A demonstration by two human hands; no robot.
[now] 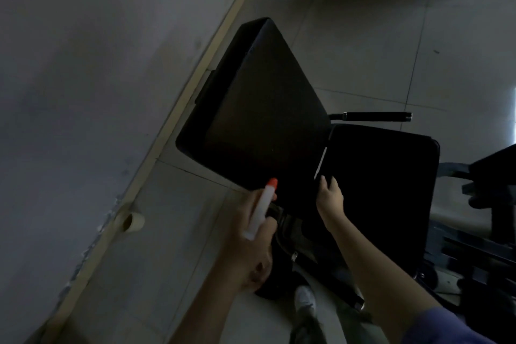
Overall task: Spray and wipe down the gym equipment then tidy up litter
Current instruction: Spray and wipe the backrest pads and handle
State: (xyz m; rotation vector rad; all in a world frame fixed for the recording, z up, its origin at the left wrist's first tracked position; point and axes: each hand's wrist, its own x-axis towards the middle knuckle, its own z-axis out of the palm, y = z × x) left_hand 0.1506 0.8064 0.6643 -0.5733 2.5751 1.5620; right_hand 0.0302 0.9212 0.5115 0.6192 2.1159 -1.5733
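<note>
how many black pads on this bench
2: the long back pad by the wall, and the seat pad to its right, under the right hand. Dim light may hide others.

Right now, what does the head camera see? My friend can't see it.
A left hand aims a white spray bottle with an orange tip at a black padded gym bench, while the right hand rests on its seat pad.

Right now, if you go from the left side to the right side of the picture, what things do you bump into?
Grey wall → roll of tape on the floor → spray bottle in the left hand → right hand on the bench → seat pad → dark machine frame.
</note>
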